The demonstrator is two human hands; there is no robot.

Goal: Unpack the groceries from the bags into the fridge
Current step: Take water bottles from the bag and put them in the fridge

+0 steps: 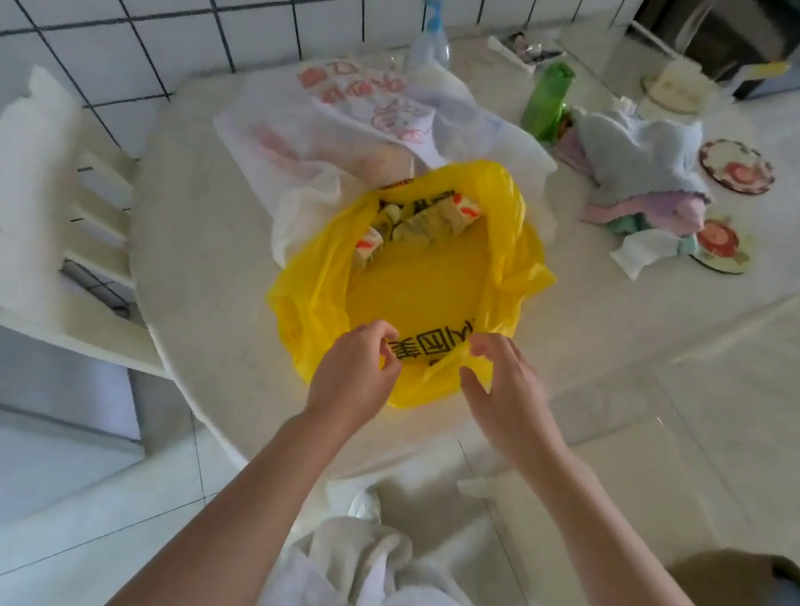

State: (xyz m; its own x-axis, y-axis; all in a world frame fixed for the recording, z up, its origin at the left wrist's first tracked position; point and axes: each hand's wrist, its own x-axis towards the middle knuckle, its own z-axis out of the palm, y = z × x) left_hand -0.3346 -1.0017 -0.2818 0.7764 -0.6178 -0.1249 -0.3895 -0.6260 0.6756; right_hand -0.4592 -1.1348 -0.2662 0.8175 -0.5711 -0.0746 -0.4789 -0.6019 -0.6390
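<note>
A yellow plastic bag (pixel 421 285) with black print lies open on the round white table (pixel 199 241). Several wrapped packets (pixel 420 225) with red and white labels lie at the bag's far end. My left hand (pixel 357 369) pinches the bag's near rim. My right hand (pixel 505 386) holds the same rim just to the right, fingers curled on the plastic. Behind the yellow bag sits a white plastic bag (pixel 360 136) with red print and pale rounded items showing through it.
A green bottle (pixel 548 99), a clear pump bottle (pixel 431 43), a heap of pastel cloths (pixel 639 183) and round coasters (pixel 737 166) stand on the table's far side. A white chair (pixel 38 207) stands at the left, by the tiled wall. A cloth lies over my lap.
</note>
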